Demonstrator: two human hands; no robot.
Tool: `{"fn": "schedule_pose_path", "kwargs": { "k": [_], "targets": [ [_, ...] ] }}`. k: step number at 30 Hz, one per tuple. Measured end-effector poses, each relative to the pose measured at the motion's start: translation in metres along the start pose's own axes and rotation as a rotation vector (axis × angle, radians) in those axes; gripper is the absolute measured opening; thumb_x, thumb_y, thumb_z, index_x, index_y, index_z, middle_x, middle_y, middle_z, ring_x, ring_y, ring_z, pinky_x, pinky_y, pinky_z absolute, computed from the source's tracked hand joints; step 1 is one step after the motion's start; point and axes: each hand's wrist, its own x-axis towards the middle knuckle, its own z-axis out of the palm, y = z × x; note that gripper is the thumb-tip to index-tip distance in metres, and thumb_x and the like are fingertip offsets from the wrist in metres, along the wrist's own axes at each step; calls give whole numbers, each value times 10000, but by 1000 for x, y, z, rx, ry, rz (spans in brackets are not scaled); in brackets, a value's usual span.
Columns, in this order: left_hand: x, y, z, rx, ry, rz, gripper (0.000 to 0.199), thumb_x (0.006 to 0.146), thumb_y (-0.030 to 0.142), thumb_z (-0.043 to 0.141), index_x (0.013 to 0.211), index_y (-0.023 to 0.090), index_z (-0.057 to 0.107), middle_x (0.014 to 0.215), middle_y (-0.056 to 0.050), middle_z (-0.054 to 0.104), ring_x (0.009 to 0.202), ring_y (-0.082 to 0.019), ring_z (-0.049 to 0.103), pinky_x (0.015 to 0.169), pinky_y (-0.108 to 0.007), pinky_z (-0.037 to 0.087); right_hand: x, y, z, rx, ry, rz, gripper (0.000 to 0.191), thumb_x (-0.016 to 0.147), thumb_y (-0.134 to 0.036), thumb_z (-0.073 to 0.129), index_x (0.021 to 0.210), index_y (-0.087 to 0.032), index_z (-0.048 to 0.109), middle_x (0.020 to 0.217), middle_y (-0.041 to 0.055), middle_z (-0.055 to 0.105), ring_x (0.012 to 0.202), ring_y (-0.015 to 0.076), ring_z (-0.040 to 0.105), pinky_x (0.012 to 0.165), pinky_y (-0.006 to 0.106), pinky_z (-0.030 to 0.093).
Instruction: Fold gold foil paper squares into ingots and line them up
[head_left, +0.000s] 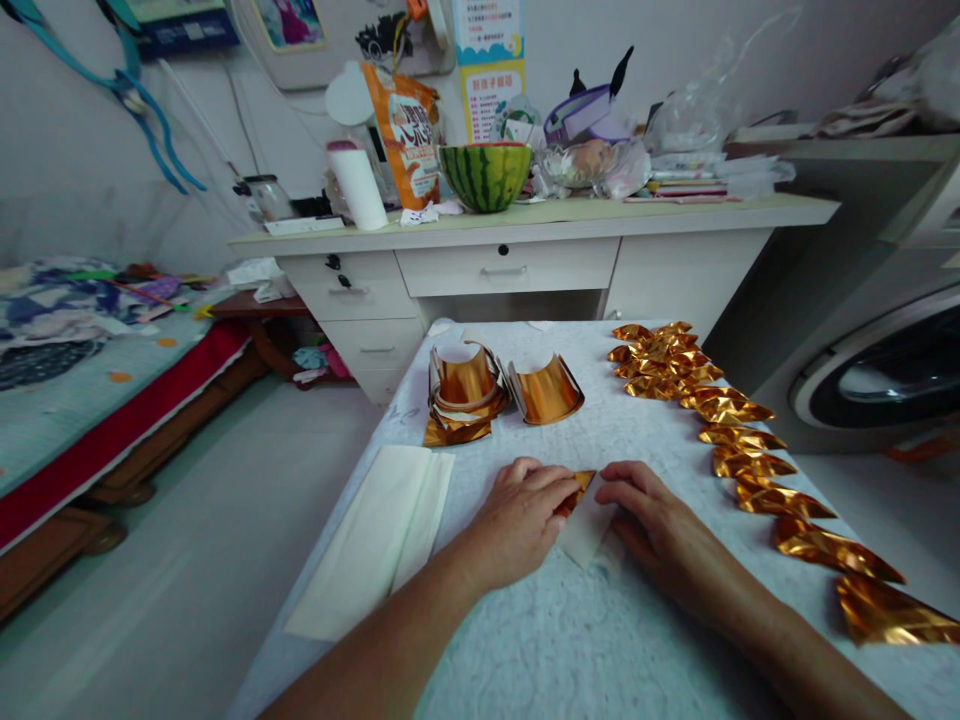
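Observation:
Near the middle of the cloth-covered table, a small sheet, pale on one side with gold foil at its upper left, lies between my hands. My left hand presses on its gold part, fingers together. My right hand pinches its upper right edge, with the lower fingers partly hidden. Beyond my hands stand a curled stack of gold foil sheets and a smaller curled gold stack. Pale folded paper lies left of my left hand. Several folded gold foil pieces form a line along the table's right side.
Behind the table is a white desk bearing a watermelon half, an orange pouch, a paper roll and plastic bags. A bed stands at left, a washing machine at right.

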Motion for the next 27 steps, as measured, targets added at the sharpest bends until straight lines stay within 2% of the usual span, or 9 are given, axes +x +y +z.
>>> {"fn": "schedule_pose_path", "kwargs": {
  "k": [5, 11, 16, 21, 27],
  "targets": [
    [-1, -1, 0, -11, -9, 3, 455, 887, 157, 522, 1327, 268, 496, 1370, 15, 538, 1171, -235, 418, 1052, -407, 350, -2, 4, 6, -88, 24, -40, 346, 789, -26, 483, 1045, -219, 612, 1187, 103, 543, 1024, 230, 580, 852, 376, 520],
    [-1, -1, 1, -19, -3, -7, 448, 888, 156, 525, 1318, 280, 508, 1368, 23, 540, 1170, -243, 416, 1052, -415, 351, -3, -7, 5, -299, 117, -113, 282, 799, -87, 591, 995, -270, 679, 1229, 106, 563, 1105, 334, 481, 891, 551, 413],
    [0, -2, -1, -39, 1, -2, 442, 884, 143, 538, 1303, 282, 518, 1350, 15, 551, 1175, -238, 419, 1052, -404, 354, -1, -27, 7, -188, 8, -212, 258, 819, -74, 576, 946, -263, 698, 1128, 77, 621, 1043, 271, 509, 870, 451, 413],
    [-2, -5, -1, -55, -24, 9, 473, 893, 160, 528, 1344, 299, 488, 1381, 9, 521, 1216, -236, 402, 1072, -415, 340, 0, -30, 12, -132, -100, -201, 176, 902, -150, 555, 910, -247, 701, 935, 52, 653, 887, 217, 544, 780, 378, 412],
    [-4, -8, -2, -58, -80, 8, 540, 875, 149, 511, 1392, 290, 439, 1442, 7, 458, 1265, -234, 363, 1118, -415, 304, 3, -27, 18, 36, -58, -101, 129, 913, -175, 558, 865, -221, 669, 903, 44, 650, 872, 200, 571, 766, 334, 429]
  ]
}}
